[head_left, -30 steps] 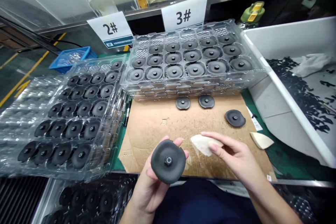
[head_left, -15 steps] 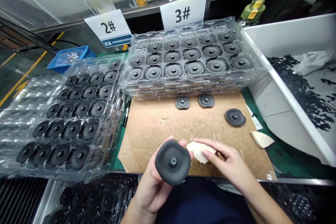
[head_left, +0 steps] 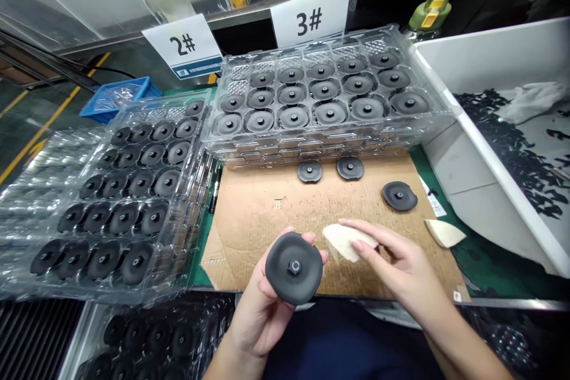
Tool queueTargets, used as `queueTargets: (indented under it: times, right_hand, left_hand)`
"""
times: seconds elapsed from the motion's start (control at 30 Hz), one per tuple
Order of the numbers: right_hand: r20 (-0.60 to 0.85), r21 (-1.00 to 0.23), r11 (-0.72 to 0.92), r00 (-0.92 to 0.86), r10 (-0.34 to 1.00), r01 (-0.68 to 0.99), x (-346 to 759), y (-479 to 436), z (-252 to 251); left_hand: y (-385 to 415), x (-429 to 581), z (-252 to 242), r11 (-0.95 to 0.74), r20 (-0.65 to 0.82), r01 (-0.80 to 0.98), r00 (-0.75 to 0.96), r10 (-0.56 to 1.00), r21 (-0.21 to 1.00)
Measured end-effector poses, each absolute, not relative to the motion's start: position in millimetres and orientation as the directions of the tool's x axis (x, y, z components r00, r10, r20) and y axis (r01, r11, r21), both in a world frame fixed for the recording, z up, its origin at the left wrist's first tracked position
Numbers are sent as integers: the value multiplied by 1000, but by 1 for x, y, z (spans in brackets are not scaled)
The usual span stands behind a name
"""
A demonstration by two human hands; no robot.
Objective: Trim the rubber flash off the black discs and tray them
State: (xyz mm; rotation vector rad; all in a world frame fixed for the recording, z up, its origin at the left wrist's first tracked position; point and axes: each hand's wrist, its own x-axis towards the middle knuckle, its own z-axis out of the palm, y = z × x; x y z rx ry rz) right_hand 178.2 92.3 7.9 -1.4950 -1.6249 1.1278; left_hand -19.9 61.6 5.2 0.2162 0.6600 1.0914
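A black rounded plastic disc with a small central post faces up in my left hand, whose fingers wrap round its edge. My right hand pinches a cream-coloured wedge-shaped polishing pad between thumb and fingers. The pad is just right of the disc, with a small gap between them. Beyond my hands, two more black discs lie on the cardboard sheet, and a third disc rests to the right. A second cream pad lies at the cardboard's right edge.
Stacked clear trays of black discs stand at the back. Another clear tray of discs is on the left. A white bin with small black parts stands right. Behind are a green-lidded bottle and a blue basket.
My right hand with the cream pad has moved up and to the right, away from the disc. My left hand has barely moved and still holds the disc.
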Motion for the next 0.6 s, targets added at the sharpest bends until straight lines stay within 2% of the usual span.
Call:
queueTargets:
  times: [0.03, 0.1, 0.17, 0.2, 0.27, 0.33, 0.37, 0.47, 0.5, 0.6]
  right_hand:
    - [-13, -904, 39, -117, 993, 426, 176, 91, 18]
    - [207, -881, 261, -174, 963, 396, 170, 91, 38]
    - [385, -799, 504, -363, 848, 328, 163, 94, 51]
    - [408, -756, 575, -462, 787, 313, 160, 97, 54]
    - [325, -694, 602, -575, 751, 394, 157, 103, 57]
    - [253, -664, 554, -547, 798, 502, 156, 107, 55]
    - [272, -669, 549, -523, 808, 501, 156, 108, 53]
    - [360, -735, 572, -506, 784, 364, 154, 107, 48]
    - [331, -748, 556, -522, 786, 363, 154, 106, 46]
    - [178, -720, 478, -532, 828, 503, 155, 105, 45]
  left_hand:
    - [62, -19, 6, 472, -405, -741, 291, 867, 477]
    - [62, -16, 7, 488, -433, -723, 285, 855, 489]
    - [61, -14, 7, 483, -450, -708, 257, 856, 515]
    - [60, -13, 7, 479, -468, -697, 228, 854, 533]
    - [59, -12, 4, 483, -520, -678, 170, 837, 555]
    - [58, -12, 0, 488, -558, -667, 130, 820, 562]
    - [58, -12, -2, 484, -549, -672, 135, 825, 560]
    - [58, -13, -5, 450, -490, -694, 159, 857, 563]
    - [59, -12, -6, 450, -492, -696, 158, 856, 559]
    - [59, -12, -7, 454, -543, -705, 115, 832, 545]
